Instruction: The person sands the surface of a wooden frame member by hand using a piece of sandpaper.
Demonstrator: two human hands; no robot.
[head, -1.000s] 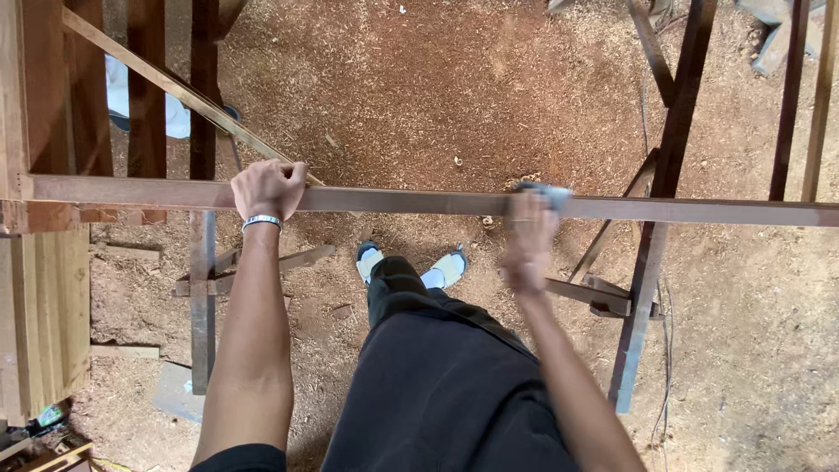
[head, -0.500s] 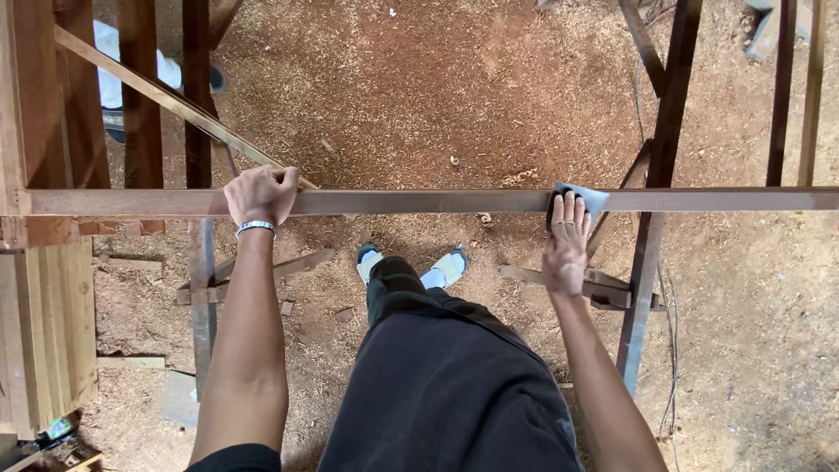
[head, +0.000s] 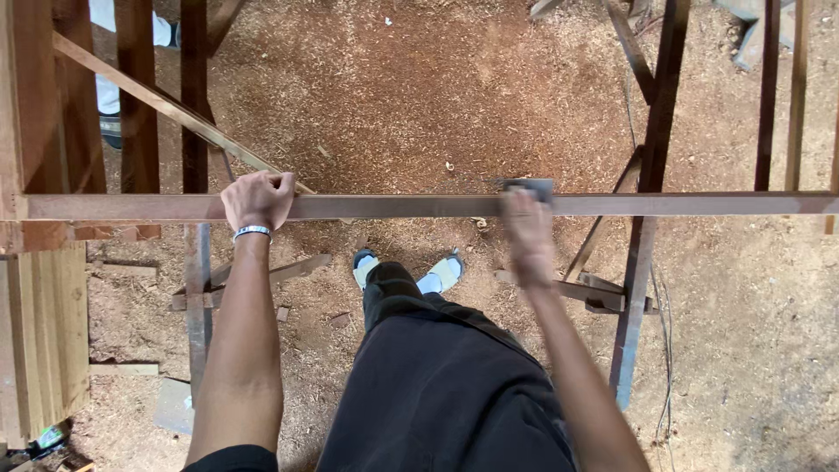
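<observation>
Left hand point(head: 258, 199) grips the long wooden strip point(head: 411, 206), fingers curled over its far edge. Right hand point(head: 527, 229), blurred, presses a grey sanding pad point(head: 530, 186) onto the strip, fingers together.

A long wooden strip point(head: 419, 206) is laid across the scene from left to right, well above the sawdust floor point(head: 419, 96). The left hand point(head: 258, 197) is placed on the strip left of centre; the right hand point(head: 527, 229) is set on it right of centre, over a sanding pad point(head: 528, 186) on the strip's far edge. A stack of boards point(head: 44, 341) lies at near left. An upright frame post point(head: 645, 218) stands beneath the strip at right. Two feet point(head: 406, 271) are seen below the strip, between the hands.
</observation>
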